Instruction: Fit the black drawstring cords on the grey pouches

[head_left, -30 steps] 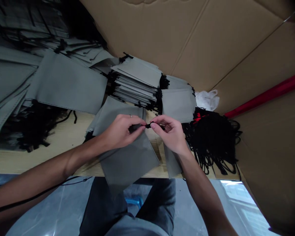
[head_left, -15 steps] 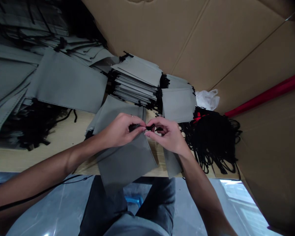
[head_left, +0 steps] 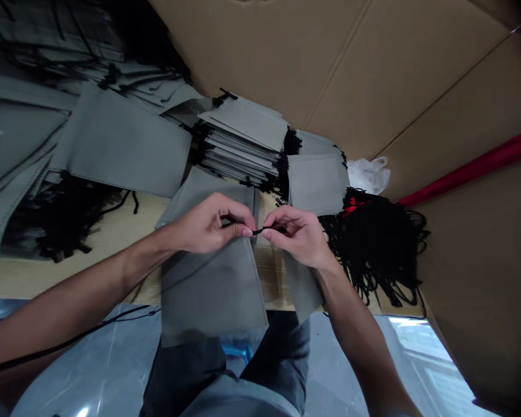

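Between my two hands runs a short stretch of black cord. My left hand is closed, thumb and fingers pinching the cord from the left. From the other side my right hand pinches it too, its fingertips a little apart from the left ones. Below my left hand hangs a grey fabric pouch, its stitched edge facing right and its lower part past the table edge. Whether the cord belongs to this pouch is hidden by my fingers. Another grey piece lies under my right wrist.
Stacked grey pouches with black cord ends stand behind my hands, and a smaller stack sits to their right. Black cords lie heaped at the right by a white plastic bag. Cardboard walls the back. More pouches fill the left.
The fingertips have drawn slightly apart, and the cord between them now shows as a thin line. The hanging pouch has swung a little left and hangs straighter.
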The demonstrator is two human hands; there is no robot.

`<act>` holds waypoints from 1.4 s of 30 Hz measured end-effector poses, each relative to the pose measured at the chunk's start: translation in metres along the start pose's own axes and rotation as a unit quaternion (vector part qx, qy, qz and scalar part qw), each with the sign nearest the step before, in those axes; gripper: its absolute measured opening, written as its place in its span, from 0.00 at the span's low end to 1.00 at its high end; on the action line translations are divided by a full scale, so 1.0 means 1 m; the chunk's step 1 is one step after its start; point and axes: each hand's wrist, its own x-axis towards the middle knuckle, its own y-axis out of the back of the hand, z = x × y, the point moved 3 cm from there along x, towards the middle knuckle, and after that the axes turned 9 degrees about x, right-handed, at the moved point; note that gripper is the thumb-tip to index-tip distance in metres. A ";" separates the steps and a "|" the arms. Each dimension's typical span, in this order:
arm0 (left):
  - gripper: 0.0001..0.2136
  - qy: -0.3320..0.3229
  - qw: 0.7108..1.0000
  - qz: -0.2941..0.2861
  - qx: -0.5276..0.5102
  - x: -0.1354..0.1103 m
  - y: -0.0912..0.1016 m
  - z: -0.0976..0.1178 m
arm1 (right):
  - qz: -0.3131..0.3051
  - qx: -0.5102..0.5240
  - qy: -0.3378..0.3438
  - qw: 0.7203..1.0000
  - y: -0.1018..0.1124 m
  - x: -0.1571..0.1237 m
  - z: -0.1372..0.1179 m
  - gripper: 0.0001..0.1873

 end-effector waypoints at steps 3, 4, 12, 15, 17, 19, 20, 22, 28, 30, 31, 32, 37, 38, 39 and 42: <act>0.09 0.008 1.000 0.008 0.006 0.001 0.002 -0.002 | 0.000 0.001 0.000 1.000 0.002 0.000 0.000 0.14; 0.08 0.013 1.000 0.014 0.021 0.001 0.002 -0.003 | 0.004 -0.001 0.002 1.000 0.002 -0.001 0.000 0.14; 0.07 0.006 0.995 0.032 0.093 -0.002 -0.005 -0.002 | 0.016 -0.046 0.008 0.999 -0.003 -0.004 -0.003 0.15; 0.07 -0.003 0.993 0.032 0.112 -0.001 -0.006 -0.001 | 0.017 -0.086 0.016 0.996 -0.005 -0.004 -0.003 0.12; 0.08 -0.010 0.991 0.027 0.128 0.000 -0.007 -0.001 | 0.022 -0.112 0.031 0.993 -0.006 -0.005 -0.004 0.11; 0.09 -0.027 0.989 0.015 0.143 0.001 -0.010 -0.001 | 0.025 -0.136 0.052 0.989 -0.006 -0.005 -0.006 0.07; 0.10 -0.038 0.988 0.007 0.150 0.001 -0.012 -0.002 | 0.025 -0.147 0.063 0.987 -0.007 -0.005 -0.007 0.06; 0.13 -0.055 0.985 -0.007 0.161 0.000 -0.016 -0.003 | 0.019 -0.164 0.078 0.983 -0.008 -0.005 -0.010 0.05; 0.13 -0.075 0.985 -0.013 0.153 -0.001 -0.018 -0.002 | -0.010 -0.144 0.088 0.986 -0.008 -0.004 -0.008 0.06; 0.13 -0.080 0.989 -0.023 0.121 -0.001 -0.015 0.002 | -0.009 -0.086 0.060 0.994 -0.003 -0.004 -0.004 0.08; 0.13 -0.079 0.991 -0.030 0.102 -0.001 -0.014 0.004 | -0.014 -0.054 0.049 0.997 -0.002 -0.004 -0.003 0.09; 0.13 -0.075 0.993 -0.040 0.083 -0.002 -0.013 0.005 | -0.021 -0.025 0.043 0.999 0.000 -0.004 -0.002 0.10; 0.15 -0.059 0.995 -0.082 -0.007 -0.004 -0.008 0.009 | -0.046 0.055 0.041 0.997 0.002 -0.004 -0.005 0.09; 0.16 -0.059 0.994 -0.088 -0.024 -0.005 -0.007 0.009 | -0.046 0.060 0.043 0.996 0.001 -0.004 -0.005 0.09; 0.17 -0.059 0.993 -0.091 -0.037 -0.005 -0.007 0.009 | -0.043 0.061 0.045 0.996 0.001 -0.004 -0.005 0.09; 0.17 -0.049 0.994 -0.087 -0.042 -0.005 -0.005 0.008 | -0.024 0.047 0.054 0.997 0.001 -0.003 -0.005 0.09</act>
